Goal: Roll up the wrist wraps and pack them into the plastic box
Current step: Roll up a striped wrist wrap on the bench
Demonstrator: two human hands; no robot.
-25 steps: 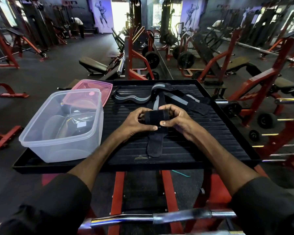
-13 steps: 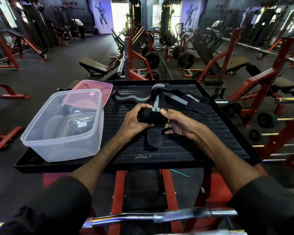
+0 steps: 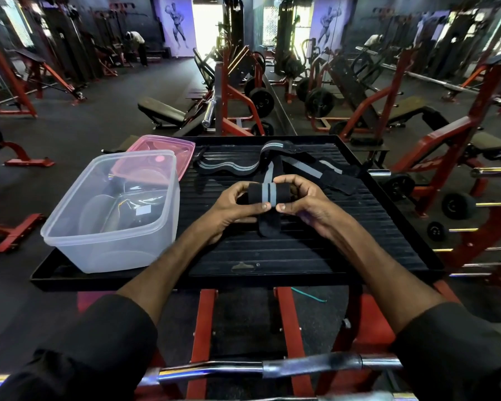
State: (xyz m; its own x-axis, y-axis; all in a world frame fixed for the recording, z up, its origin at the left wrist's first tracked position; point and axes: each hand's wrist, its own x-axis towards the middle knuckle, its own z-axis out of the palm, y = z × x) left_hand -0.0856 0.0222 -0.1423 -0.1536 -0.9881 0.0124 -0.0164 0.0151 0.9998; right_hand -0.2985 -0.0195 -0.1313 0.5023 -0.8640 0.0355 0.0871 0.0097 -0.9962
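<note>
The rolled wrist wrap (image 3: 262,195) is black with grey stripes, as are the loose wrist wraps (image 3: 232,167). Plastic box (image 3: 110,247) clear, lid (image 3: 182,146) translucent pink. Counter (image 3: 315,256) black, ribbed; sleeves (image 3: 84,357) black; frame (image 3: 203,328) red.

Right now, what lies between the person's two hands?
In the head view, a partly rolled black wrist wrap with grey stripes, gripped by the left hand and right hand.

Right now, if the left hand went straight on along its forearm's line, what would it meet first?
The left hand grips the rolled wrist wrap, so that comes first. Beyond it, probably the loose wraps lying farther up the tray, though depth is unclear.
</note>
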